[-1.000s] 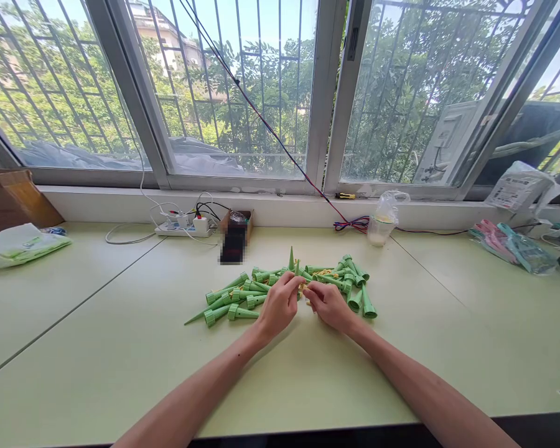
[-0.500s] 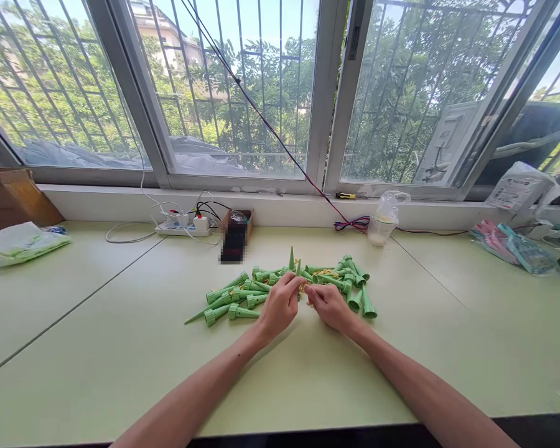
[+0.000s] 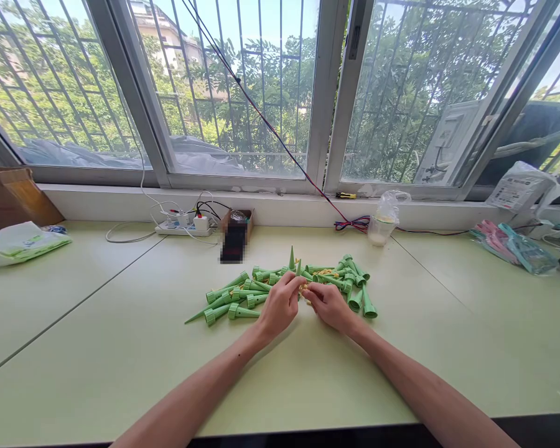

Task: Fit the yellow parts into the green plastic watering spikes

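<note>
My left hand (image 3: 280, 305) is closed around a green plastic watering spike (image 3: 299, 267), its pointed tip sticking up above the fingers. Close beside it, my right hand (image 3: 329, 303) is pinched, fingertips almost touching the left fingers. A bit of yellow shows by those fingertips, but what they hold is too small and hidden to make out. Around both hands lies a loose pile of green cone-shaped spikes (image 3: 242, 311) with ribbed collars. Small yellow pieces (image 3: 327, 272) are scattered among them.
A clear plastic cup (image 3: 382, 229) with a bag stands near the sill. Behind the pile are a small box (image 3: 251, 224) and a power strip (image 3: 182, 229) with cables. Plastic bags (image 3: 518, 246) lie at right, a white-green packet (image 3: 28, 244) at left. The pale table (image 3: 135, 367) ends at the front edge.
My right fingers have shifted very slightly against the left hand. The left hand and the pile stay as they were.
</note>
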A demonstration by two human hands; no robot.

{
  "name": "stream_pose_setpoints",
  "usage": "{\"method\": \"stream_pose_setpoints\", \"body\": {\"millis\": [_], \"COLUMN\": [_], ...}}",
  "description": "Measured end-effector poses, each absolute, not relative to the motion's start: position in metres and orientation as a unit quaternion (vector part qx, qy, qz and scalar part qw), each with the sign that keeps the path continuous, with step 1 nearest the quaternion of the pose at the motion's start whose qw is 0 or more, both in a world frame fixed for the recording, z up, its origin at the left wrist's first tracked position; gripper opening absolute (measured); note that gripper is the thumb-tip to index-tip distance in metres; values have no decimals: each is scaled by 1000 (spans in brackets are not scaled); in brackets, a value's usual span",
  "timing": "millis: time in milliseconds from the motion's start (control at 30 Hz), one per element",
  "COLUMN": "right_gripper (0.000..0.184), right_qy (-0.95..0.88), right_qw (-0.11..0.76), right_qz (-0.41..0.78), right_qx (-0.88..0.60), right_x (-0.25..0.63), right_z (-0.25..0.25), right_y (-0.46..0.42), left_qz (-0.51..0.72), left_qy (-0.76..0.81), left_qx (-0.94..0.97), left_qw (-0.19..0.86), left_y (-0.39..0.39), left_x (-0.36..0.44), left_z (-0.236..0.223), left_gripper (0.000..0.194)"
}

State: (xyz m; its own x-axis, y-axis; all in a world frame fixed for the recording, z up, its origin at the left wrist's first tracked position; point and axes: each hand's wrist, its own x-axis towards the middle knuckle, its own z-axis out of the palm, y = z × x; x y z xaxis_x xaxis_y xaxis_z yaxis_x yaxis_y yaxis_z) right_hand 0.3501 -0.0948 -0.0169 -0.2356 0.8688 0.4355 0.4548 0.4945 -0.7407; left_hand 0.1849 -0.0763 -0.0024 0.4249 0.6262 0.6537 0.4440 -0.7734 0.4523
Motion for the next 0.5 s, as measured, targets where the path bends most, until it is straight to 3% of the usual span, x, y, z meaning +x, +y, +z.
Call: {"method": "stream_pose_setpoints", "body": {"millis": [500], "right_gripper": [49], "right_qy": [-758], "right_qw": [414], "right_qz": [228], "right_qx": [-449], "right_x": [350], "right_z": [-18], "right_y": [-93], "left_qz": [430], "left_qy": [308], "left_qx": [839], "left_qw": [124], "left_y": [-77], "left_x": [185], "left_z": [-2], "left_gripper": [23]}}
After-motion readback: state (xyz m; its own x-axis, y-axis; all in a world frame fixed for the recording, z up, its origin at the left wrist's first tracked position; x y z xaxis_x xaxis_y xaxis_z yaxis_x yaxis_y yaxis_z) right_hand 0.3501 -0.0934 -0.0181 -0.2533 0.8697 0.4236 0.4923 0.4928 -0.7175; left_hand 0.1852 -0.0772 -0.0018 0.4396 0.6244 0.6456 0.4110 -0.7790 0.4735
